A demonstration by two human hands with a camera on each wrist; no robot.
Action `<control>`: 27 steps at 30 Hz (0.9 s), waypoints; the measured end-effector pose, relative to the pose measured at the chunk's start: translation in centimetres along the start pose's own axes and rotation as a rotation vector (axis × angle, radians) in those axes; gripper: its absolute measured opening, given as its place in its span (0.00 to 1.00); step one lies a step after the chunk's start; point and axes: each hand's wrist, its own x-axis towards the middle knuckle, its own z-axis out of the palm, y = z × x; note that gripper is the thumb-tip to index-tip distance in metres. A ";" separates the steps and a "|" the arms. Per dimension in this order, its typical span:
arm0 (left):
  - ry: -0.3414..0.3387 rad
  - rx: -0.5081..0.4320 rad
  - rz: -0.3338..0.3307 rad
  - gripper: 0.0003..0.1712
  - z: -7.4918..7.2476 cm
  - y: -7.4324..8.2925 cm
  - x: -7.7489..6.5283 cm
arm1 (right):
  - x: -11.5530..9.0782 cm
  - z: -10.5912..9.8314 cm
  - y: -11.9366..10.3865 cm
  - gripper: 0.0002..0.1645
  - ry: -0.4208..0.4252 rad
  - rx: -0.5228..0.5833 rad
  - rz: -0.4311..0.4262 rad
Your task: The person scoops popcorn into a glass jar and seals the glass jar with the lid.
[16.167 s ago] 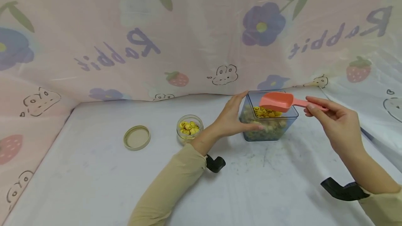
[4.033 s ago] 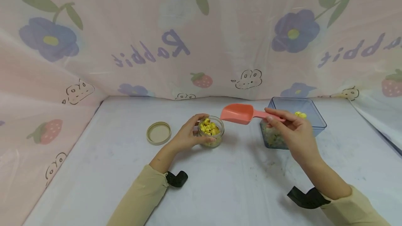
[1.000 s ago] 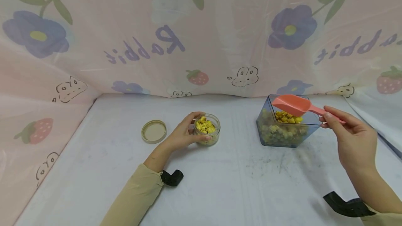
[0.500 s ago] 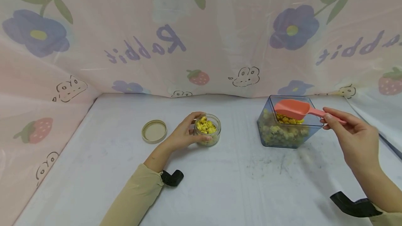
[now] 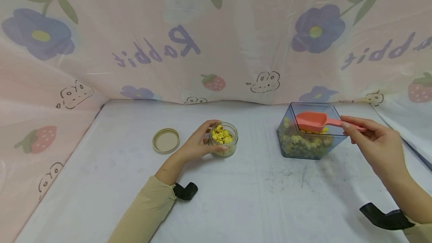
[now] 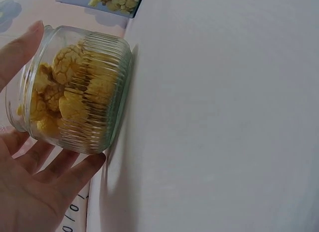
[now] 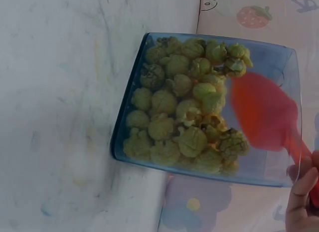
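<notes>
My left hand [image 5: 194, 143] curls round a small glass jar [image 5: 233, 146] on the table, thumb on the near side and fingers behind. Yellow popcorn [image 5: 221, 134] fills part of it; the left wrist view shows the jar's ribbed lower wall [image 6: 94, 92]. At the right, my right hand [image 5: 378, 141] pinches the handle of a pink scoop [image 5: 313, 122]. The scoop's bowl is inside a clear bluish plastic box [image 5: 332, 143], at the top of the popcorn [image 7: 179, 107] there. Whether the bowl holds any popcorn I cannot tell.
A round beige lid [image 5: 166, 141] lies left of the jar. White cloth covers the table [image 5: 243, 198]. A printed curtain [image 5: 229, 48] rises behind and along both sides, close behind the box.
Earliest, my left hand was at the box; by 4 seconds ago it held the jar, with the scoop near it. Since then the scoop has gone back right and down into the box.
</notes>
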 end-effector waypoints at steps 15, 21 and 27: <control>0.001 -0.006 -0.019 0.46 0.0 0.1 0.0 | 0.6 -0.1 0.0 0.16 -0.077 -0.095 -0.071; 0.004 -0.008 -0.022 0.46 0.0 0.1 -0.1 | 0.7 0.4 -0.2 0.19 -0.042 -0.205 -0.145; 0.003 -0.010 -0.024 0.46 0.0 0.2 -0.1 | 0.6 0.4 -0.1 0.19 -0.035 -0.214 -0.152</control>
